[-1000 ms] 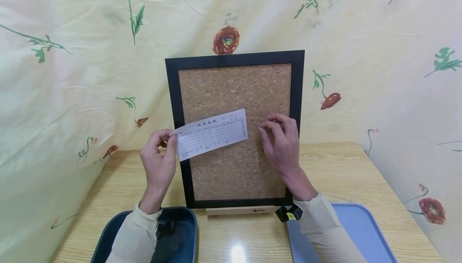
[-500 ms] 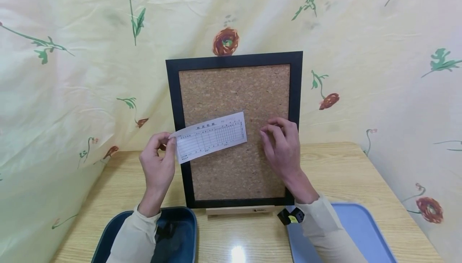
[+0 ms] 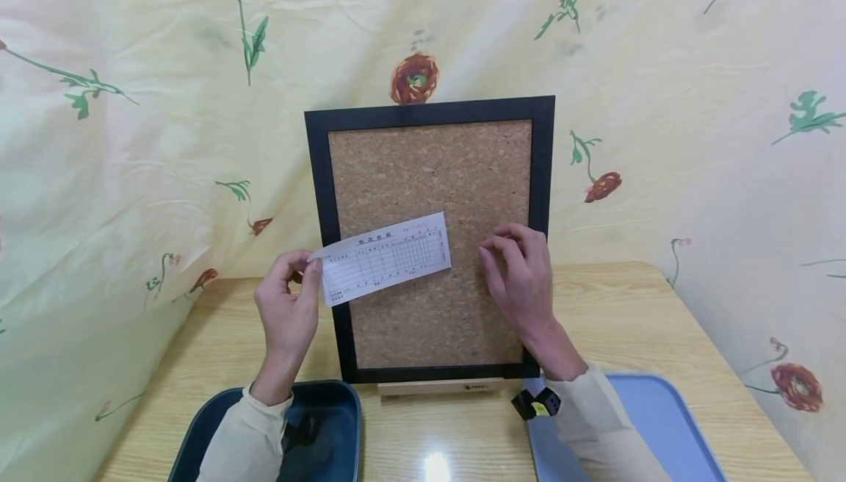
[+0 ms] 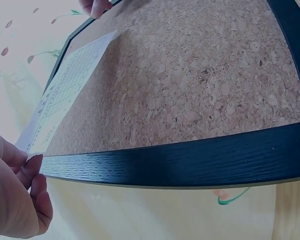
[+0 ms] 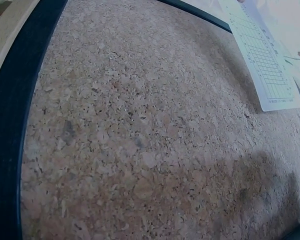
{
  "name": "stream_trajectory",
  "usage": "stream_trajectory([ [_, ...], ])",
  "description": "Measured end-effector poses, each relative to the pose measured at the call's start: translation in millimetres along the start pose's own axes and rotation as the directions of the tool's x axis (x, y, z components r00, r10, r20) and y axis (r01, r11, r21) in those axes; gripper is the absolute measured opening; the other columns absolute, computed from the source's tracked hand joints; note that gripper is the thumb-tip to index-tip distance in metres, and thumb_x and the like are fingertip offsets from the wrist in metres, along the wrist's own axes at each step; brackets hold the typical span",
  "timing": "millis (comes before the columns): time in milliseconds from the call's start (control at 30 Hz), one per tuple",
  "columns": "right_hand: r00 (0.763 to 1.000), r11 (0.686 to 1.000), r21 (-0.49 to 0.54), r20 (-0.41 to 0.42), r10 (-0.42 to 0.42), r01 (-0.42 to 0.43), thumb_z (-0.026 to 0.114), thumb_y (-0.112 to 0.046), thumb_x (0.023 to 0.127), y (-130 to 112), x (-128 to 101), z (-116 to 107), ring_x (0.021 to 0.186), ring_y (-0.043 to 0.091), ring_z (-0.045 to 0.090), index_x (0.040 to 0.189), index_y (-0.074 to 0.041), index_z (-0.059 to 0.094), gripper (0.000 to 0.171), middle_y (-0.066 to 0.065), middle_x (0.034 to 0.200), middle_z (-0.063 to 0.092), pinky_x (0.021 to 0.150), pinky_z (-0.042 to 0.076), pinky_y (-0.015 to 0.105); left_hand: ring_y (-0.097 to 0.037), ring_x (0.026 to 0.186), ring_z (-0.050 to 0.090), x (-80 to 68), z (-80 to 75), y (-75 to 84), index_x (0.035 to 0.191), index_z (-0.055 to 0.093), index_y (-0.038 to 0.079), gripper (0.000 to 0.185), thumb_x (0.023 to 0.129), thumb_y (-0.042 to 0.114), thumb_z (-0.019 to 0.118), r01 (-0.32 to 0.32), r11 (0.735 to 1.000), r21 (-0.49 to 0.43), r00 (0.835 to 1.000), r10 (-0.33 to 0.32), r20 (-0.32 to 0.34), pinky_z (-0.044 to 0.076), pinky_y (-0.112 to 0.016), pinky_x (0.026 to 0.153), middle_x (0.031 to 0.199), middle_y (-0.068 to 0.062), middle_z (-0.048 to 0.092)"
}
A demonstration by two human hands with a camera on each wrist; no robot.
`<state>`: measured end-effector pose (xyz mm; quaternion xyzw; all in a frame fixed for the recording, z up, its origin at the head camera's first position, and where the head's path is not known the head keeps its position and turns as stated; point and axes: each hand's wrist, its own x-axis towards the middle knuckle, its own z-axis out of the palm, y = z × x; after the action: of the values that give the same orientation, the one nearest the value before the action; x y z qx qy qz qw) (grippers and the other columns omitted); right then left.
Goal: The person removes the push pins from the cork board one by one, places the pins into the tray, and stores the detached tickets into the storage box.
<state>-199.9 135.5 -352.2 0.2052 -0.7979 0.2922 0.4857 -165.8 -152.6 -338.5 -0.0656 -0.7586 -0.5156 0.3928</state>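
A printed paper slip (image 3: 386, 258), ruled like a receipt form, tilts up to the right in front of the cork board (image 3: 429, 173). At its left end, my left hand (image 3: 288, 306) pinches it between thumb and fingers. The slip's right end stands off the cork and casts a shadow in the left wrist view. My right hand (image 3: 518, 276) is over the right side of the board, beyond the slip's free end. Its fingers are bent, with thumb and index fingertips close together; I cannot tell whether something small is between them.
The board's black frame (image 3: 429, 112) stands upright on a wooden base (image 3: 441, 387) on the wooden table (image 3: 396, 438). A dark blue tray (image 3: 353, 423) is at the front left, a light blue tray (image 3: 667, 416) at the front right. Floral cloth (image 3: 165, 137) hangs behind.
The paper slip has come down a little on the board with my left hand still gripping it. My right hand has also sunk slightly, its fingers in the same bent pose.
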Motion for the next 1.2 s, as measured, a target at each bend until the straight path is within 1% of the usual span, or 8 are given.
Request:
stream_trajectory([
  [500, 1.000, 1.000, 0.003, -0.001, 0.003, -0.003, 0.071, -0.002, 0.088, 2.3, -4.0, -1.8, 0.097, 0.035, 0.053, 0.090, 0.005, 0.068, 0.009, 0.022, 0.107, 0.062, 0.079, 0.040, 0.042, 0.000, 0.074, 0.052, -4.0, -6.1, -0.7, 0.101, 0.066, -0.011, 0.013, 0.096, -0.001, 0.060, 0.034, 0.999, -0.009, 0.999, -0.034, 0.013, 0.040, -0.015, 0.070, 0.088, -0.024, 0.069],
  [633, 1.000, 1.000, 0.000, 0.006, 0.008, -0.008, 0.071, -0.003, 0.088, 3.2, -6.7, -2.5, 0.097, 0.035, 0.054, 0.091, 0.005, 0.067, 0.008, 0.022, 0.107, 0.062, 0.080, 0.041, 0.043, -0.001, 0.074, 0.053, -5.7, -8.7, -2.7, 0.100, 0.066, -0.011, 0.012, 0.096, -0.002, 0.060, 0.031, 0.999, -0.015, 0.999, -0.030, 0.019, 0.040, -0.015, 0.070, 0.086, -0.024, 0.068],
  [900, 1.000, 1.000, 0.009, 0.014, 0.007, -0.007, 0.071, -0.003, 0.088, 5.1, -12.3, -2.8, 0.098, 0.036, 0.054, 0.090, 0.005, 0.067, 0.008, 0.022, 0.106, 0.061, 0.081, 0.041, 0.043, 0.000, 0.074, 0.052, -10.2, -13.7, -8.7, 0.100, 0.066, -0.012, 0.012, 0.096, -0.002, 0.060, 0.056, 0.998, 0.008, 0.998, -0.056, 0.022, 0.040, -0.014, 0.069, 0.086, -0.023, 0.068],
  [1200, 1.000, 1.000, 0.021, 0.015, 0.012, -0.012, 0.071, -0.001, 0.088, 5.0, -13.5, -4.0, 0.098, 0.036, 0.054, 0.090, 0.004, 0.067, 0.007, 0.022, 0.107, 0.061, 0.081, 0.041, 0.042, 0.001, 0.074, 0.053, -11.9, -17.0, -9.5, 0.101, 0.066, -0.012, 0.013, 0.096, -0.002, 0.059, 0.067, 0.998, 0.016, 0.998, -0.068, 0.019, 0.040, -0.013, 0.070, 0.088, -0.024, 0.069],
])
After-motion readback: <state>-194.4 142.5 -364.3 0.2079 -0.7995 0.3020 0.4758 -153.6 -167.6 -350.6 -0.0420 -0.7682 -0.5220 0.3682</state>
